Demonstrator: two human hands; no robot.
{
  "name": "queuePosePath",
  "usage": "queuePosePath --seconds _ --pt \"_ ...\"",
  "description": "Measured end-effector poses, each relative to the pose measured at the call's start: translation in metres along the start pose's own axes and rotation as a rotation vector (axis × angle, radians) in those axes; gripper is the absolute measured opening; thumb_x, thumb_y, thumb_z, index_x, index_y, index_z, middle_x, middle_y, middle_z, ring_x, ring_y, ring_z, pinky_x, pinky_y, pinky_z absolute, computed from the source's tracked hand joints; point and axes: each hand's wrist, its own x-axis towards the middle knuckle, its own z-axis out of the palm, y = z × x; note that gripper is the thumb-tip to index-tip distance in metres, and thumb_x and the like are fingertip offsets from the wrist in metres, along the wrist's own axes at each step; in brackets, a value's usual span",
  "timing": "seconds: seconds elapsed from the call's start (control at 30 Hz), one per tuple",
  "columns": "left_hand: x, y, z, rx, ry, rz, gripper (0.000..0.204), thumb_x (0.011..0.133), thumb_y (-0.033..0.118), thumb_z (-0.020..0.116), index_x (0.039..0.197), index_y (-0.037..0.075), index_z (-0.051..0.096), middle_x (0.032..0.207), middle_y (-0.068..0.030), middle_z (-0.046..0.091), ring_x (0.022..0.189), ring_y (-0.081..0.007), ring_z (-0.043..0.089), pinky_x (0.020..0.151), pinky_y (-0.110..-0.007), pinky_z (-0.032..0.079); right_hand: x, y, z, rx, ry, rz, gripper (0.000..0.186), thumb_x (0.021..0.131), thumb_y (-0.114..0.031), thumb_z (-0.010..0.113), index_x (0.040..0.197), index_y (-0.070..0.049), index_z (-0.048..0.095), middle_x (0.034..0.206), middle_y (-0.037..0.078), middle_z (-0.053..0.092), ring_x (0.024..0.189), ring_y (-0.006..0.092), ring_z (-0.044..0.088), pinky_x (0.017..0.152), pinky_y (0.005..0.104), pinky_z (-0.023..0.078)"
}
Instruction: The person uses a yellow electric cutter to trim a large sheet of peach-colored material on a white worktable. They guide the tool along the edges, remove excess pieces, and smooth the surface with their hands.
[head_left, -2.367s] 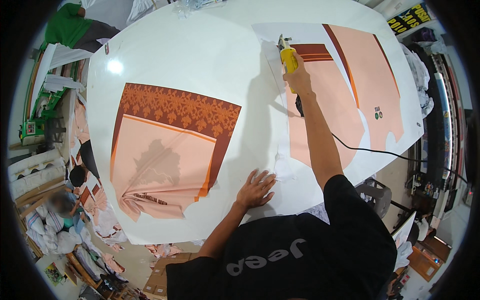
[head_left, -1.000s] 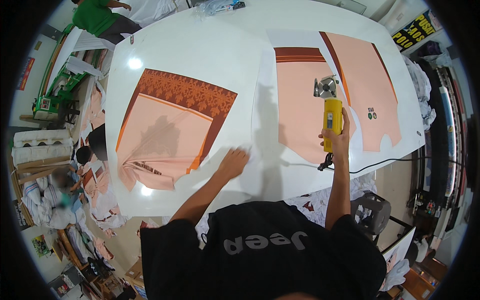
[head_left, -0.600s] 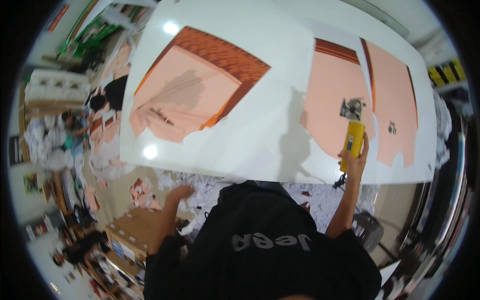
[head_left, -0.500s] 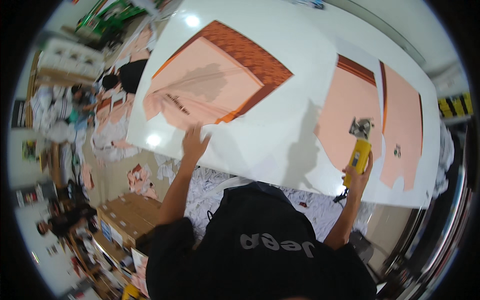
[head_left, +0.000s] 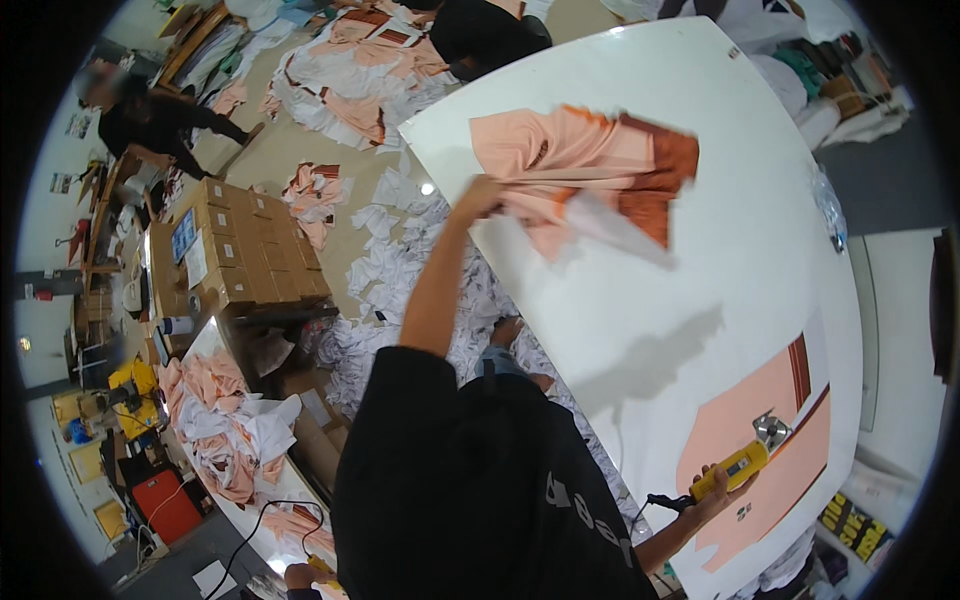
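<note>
My left hand [head_left: 482,198] is closed on the near edge of a peach fabric panel [head_left: 520,140] at the table's left edge. The fabric is bunched into folds, partly lifted and smeared by motion, with a rust-brown band [head_left: 675,160] on its right and a white underside showing. My right hand [head_left: 718,497] grips a yellow handheld electric fabric cutter [head_left: 738,468] by its body, its round metal head pointing away from me. Below the cutter, flat peach panels [head_left: 720,425] with dark red-brown strips lie on the white table [head_left: 640,310].
A cord [head_left: 668,501] trails from the cutter. White scraps [head_left: 390,270] cover the floor beside the table, near stacked cardboard boxes [head_left: 245,240]. One person [head_left: 165,125] stands far left; another [head_left: 490,38] is at the table's far end. Someone's hand [head_left: 300,575] shows at lower left.
My view has turned left. My left hand, open beside the flat fabric before, has closed on it and bunched it up. The cutter stays in my right hand.
</note>
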Motion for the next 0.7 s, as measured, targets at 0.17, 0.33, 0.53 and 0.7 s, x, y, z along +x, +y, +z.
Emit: queuePosePath --seconds 0.17,0.33,0.53,0.7 --pt "-0.071 -0.008 -0.357 -0.295 0.586 0.163 0.029 0.099 0.018 0.074 0.123 0.003 0.078 0.094 -0.0097 0.076 0.075 -0.0175 0.069 0.062 -0.031 0.051 -0.036 -0.023 0.026 -0.004 -0.001 -0.061 0.101 0.091 -0.01 0.075 0.178 -0.025 0.026 0.111 0.014 0.067 0.082 0.0259 0.071 0.06 0.0352 0.057" --pt "-0.026 -0.006 -0.44 0.187 1.288 0.308 0.071 0.103 0.019 0.078 0.166 0.002 0.05 0.15 -0.0234 0.065 0.136 -0.0326 0.065 0.109 -0.044 0.055 -0.015 -0.03 0.076 -0.012 -0.086 -0.061 0.1 0.091 -0.012 0.076 0.177 -0.02 0.025 0.114 0.016 0.066 0.084 0.0241 0.07 0.063 0.0342 0.057" --pt "-0.007 -0.017 -0.209 0.324 0.787 0.415 0.05 0.101 0.016 0.079 0.146 -0.002 0.068 0.145 -0.0216 0.072 0.135 -0.0326 0.068 0.117 -0.045 0.051 -0.011 -0.038 0.112 -0.058 -0.187 -0.064 0.098 0.091 -0.016 0.077 0.176 -0.017 0.027 0.115 0.016 0.066 0.084 0.0219 0.07 0.064 0.0311 0.055" --pt "-0.08 0.016 0.028 0.289 0.632 0.433 0.046 0.099 0.008 0.074 0.144 0.0 0.068 0.143 -0.0204 0.071 0.138 -0.0378 0.064 0.12 -0.046 0.048 -0.03 -0.02 0.094 0.009 -0.189 -0.054 0.098 0.094 -0.011 0.076 0.177 -0.02 0.025 0.113 0.014 0.065 0.078 0.0205 0.07 0.056 0.0285 0.055"
